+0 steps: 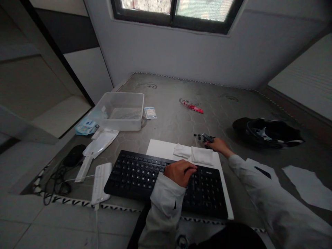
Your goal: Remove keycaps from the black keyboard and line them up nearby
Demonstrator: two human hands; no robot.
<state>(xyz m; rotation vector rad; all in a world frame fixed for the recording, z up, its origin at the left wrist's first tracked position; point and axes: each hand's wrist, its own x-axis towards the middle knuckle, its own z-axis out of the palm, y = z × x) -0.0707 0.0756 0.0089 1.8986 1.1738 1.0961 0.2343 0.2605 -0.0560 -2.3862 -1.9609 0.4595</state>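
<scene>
A black keyboard (pixel 204 192) lies on a white board (pixel 158 147) near the front edge of the surface. My left hand (pixel 178 173) rests on it with fingers curled over its upper middle, hiding some keys. Further forward and to the right, my right hand (pixel 218 145) is closed around a small dark tool with a grey metal end (pixel 207 137); its exact kind is too small to tell. Beside that hand sit several small black keycaps (pixel 199 137). Two folded white cloths (pixel 202 155) lie on the board behind the keyboard.
On the left stand a clear plastic bin (pixel 121 125), a blue packet (pixel 86 126), a black mouse (pixel 74 155) and a white power strip (pixel 101 181). A small sachet (pixel 150 113), a red item (pixel 193 107), a black helmet (pixel 267 133) and torn paper (pixel 308 183) lie around.
</scene>
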